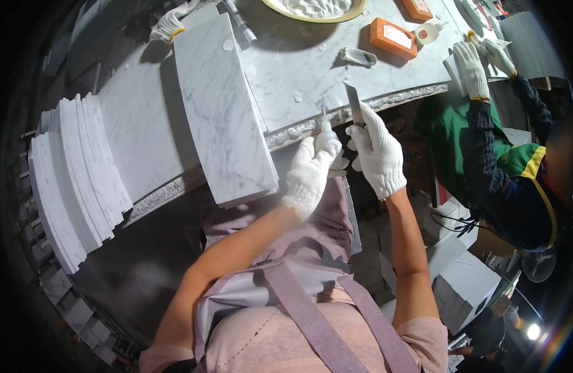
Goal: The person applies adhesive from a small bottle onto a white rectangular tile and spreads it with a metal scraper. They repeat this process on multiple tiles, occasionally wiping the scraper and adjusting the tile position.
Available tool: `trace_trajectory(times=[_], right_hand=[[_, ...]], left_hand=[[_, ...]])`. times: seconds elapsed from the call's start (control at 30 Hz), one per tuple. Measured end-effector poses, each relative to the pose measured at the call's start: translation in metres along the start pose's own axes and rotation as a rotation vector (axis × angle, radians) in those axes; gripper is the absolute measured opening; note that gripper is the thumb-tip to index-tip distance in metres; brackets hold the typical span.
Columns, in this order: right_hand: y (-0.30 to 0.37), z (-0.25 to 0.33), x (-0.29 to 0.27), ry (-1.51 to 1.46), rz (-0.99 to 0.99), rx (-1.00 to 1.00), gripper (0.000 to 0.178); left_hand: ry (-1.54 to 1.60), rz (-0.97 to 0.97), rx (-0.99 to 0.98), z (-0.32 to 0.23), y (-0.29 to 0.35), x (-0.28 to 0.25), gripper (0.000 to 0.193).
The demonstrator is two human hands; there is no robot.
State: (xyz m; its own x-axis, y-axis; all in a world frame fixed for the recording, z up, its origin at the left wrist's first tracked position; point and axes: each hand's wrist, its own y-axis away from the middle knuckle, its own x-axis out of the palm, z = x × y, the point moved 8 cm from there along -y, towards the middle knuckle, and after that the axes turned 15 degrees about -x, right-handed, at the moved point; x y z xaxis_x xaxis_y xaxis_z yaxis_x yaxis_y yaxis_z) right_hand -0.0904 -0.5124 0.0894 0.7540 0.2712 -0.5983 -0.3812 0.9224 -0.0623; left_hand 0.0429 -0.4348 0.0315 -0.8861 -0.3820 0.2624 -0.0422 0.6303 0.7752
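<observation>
Gripping a small bottle (325,130), left hand (309,175) has fingers (305,152) wrapped around its body, nozzle up at the surface (311,68) edge. Right hand (378,155) fingers closed on a flat metal blade (353,104), upright, tip over the rough rim. Bottle: pale, translucent. Beyond: marble slab (221,105), orange blocks (393,37).

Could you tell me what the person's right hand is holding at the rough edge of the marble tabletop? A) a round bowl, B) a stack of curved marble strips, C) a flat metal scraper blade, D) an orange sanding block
C: the gloved right hand grips a flat metal scraper blade pointed up at the rough edge of the marble tabletop, while the left hand holds a small squeeze bottle beside it.
</observation>
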Motion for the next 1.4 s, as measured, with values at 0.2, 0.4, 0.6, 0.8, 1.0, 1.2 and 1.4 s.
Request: trace_trajectory(times=[0.2,0.4,0.6,0.8,1.0,1.2,1.4], right_hand=[[-0.015,0.008,0.013,0.112,0.186,-0.019,0.055],[-0.019,0.020,0.019,0.101,0.243,-0.069,0.063],[-0.018,0.031,0.018,0.213,0.191,-0.192,0.058],[-0.019,0.027,0.028,0.343,0.249,-0.221,0.062],[-0.023,0.026,0.032,0.379,0.252,-0.268,0.063],[-0.026,0.035,0.033,0.465,0.237,-0.354,0.059],[-0.027,0.034,0.033,0.536,0.314,-0.315,0.058]], left_hand=[[0.083,0.033,-0.062,0.000,0.007,-0.002,0.026],[0.038,-0.001,0.042,-0.003,0.006,-0.010,0.027],[0.020,0.032,-0.011,-0.001,0.007,-0.012,0.031],[-0.084,-0.004,0.002,-0.008,0.014,-0.015,0.038],[-0.077,0.004,-0.021,-0.008,0.012,-0.014,0.033],[-0.051,0.018,-0.012,-0.007,0.011,-0.014,0.035],[-0.019,0.019,-0.055,-0.003,0.007,-0.014,0.035]])
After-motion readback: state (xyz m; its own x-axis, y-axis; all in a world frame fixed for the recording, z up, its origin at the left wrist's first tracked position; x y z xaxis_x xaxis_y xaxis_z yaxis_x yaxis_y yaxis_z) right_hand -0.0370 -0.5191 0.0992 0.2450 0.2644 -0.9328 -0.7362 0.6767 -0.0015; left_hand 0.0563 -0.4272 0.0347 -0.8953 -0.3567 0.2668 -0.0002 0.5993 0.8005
